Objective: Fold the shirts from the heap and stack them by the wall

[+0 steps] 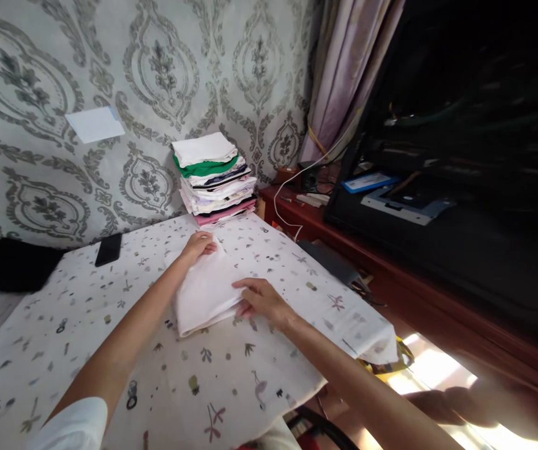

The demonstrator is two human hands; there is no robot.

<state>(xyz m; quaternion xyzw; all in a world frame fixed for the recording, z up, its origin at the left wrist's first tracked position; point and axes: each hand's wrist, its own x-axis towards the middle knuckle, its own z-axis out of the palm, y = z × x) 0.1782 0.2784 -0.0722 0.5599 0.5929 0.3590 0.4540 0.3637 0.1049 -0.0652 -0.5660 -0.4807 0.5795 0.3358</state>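
Observation:
A folded white garment (207, 289) lies flat on the patterned white tablecloth (170, 387), in the middle of the view. My left hand (198, 245) is at its far edge, fingers curled over the fabric there. At the garment's right side, my right hand (262, 300) has the edge between thumb and fingers. Just beyond my left hand stands a stack of folded clothes (219, 181), with white on top, green below it and pink near the bottom. Whether the white garment is a shirt or something else cannot be made out.
A black phone (108, 249) lies near the wall, with a black cloth (13, 265) to its left. Along the right runs a dark red cabinet (306, 215) with a white cable (278, 209) and a large black-framed unit (438, 156). The table's right corner (381, 344) drops to the floor.

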